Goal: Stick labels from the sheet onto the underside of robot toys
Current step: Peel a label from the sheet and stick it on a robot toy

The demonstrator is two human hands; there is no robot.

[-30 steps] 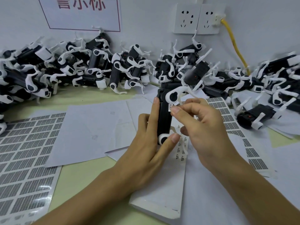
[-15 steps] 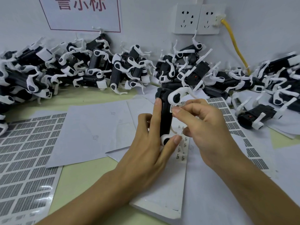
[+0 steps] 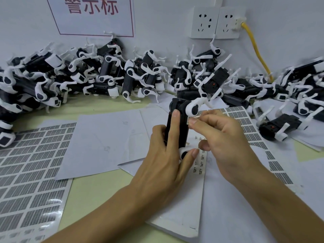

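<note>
Left hand (image 3: 163, 165) has its grip wrapped round the robot toy (image 3: 178, 127), upright at worktop centre. Right hand (image 3: 222, 137) pinches a label (image 3: 189, 121) at the toy's 3 o'clock edge. Hold the toy steady and press the label flat, probably smoothing from one end.

We count 2 hands (image 3: 163, 165), 1 held toy (image 3: 180, 120), dozens piled behind (image 3: 108, 81), 2 label sheets (image 3: 29, 176), 2 sockets (image 3: 204, 21), 1 yellow cable (image 3: 254, 44).

light: even, bright | shadows: soft | glare: glossy left sheets | edges: wide-angle bowed
</note>
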